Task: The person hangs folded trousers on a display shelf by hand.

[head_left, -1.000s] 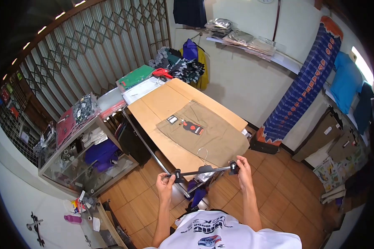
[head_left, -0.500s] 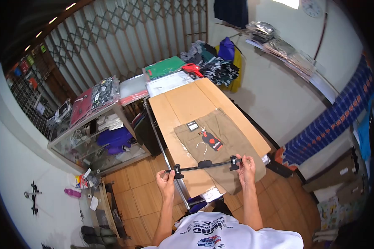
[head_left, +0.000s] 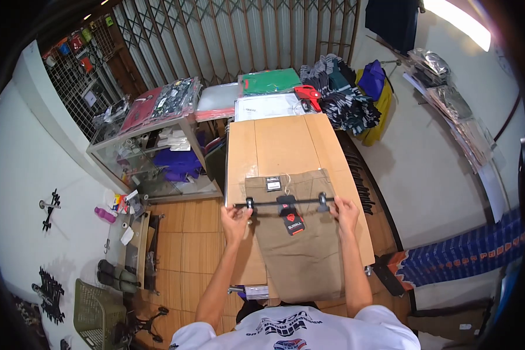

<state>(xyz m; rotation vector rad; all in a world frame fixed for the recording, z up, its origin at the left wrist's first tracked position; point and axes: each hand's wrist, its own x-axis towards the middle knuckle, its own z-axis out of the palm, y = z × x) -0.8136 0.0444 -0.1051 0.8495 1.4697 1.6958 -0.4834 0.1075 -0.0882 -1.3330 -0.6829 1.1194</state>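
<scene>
A black clip hanger (head_left: 262, 203) spans level between my two hands over folded khaki trousers (head_left: 300, 262). My left hand (head_left: 235, 223) pinches its left end, just outside the left clip. At the other end my right hand (head_left: 346, 214) grips the bar beside the right clip. The hanger overlaps the trousers a little below their waistband, and its metal hook points toward the waistband. A black-and-red hang tag (head_left: 293, 224) lies on the trousers, partly behind the hanger. Near the waistband's left corner is a black-and-white label (head_left: 273, 184).
The trousers lie on a cardboard-topped table (head_left: 280, 140). Behind are a green packaged garment (head_left: 270, 81), a red tape dispenser (head_left: 308, 97) and a heap of patterned gloves (head_left: 353, 105). A glass display case (head_left: 151, 157) stands left, a blue patterned roll (head_left: 461, 248) right.
Both hands have moved the hanger toward the waistband, and its hook has swung over from upright. The trousers now lie straighter in view. The camera view has turned.
</scene>
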